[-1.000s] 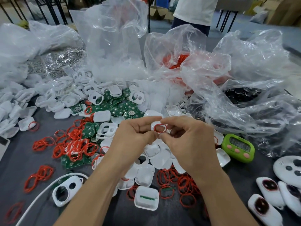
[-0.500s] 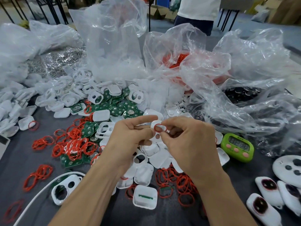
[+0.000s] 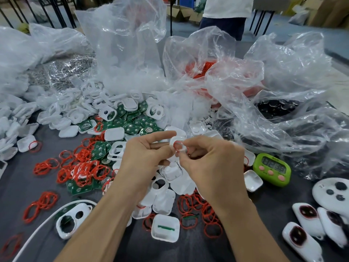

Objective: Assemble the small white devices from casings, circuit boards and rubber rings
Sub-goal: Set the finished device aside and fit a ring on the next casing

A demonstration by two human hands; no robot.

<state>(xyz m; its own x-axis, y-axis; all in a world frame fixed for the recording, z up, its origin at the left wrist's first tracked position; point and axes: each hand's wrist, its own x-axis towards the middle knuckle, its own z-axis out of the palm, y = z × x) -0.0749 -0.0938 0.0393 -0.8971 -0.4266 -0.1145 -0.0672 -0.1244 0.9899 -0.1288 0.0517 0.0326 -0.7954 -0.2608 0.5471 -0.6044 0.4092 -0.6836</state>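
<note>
Above the middle of the surface [image 3: 22,188], both hands meet on one small piece, and this is where it all turns. The left hand [image 3: 145,159] has the white casing [image 3: 172,142] in a narrow grip, thumb below and forefinger stretched over its far edge, the open face turned up toward the camera. The red rubber ring [image 3: 177,145] lies right on that face. It looks partly seated around the opening, though how far down it sits is too small to tell.

The right hand [image 3: 213,163] comes in from the right with its fingertips drawn together, pinching at the ring's right-hand side, right against the casing's rim. So the ring lies just left of the right grip and just right of the left thumb, sandwiched between the two. The right hand is the nearer one to the unseated side. By my reading the job is pressing the ring into its groove, working round from the right edge toward the left, while the left hand only steadies.

Beneath, more loose rings [image 3: 198,207] sit near, and green circuit boards [image 3: 132,127] lie farther off to the left.
</note>
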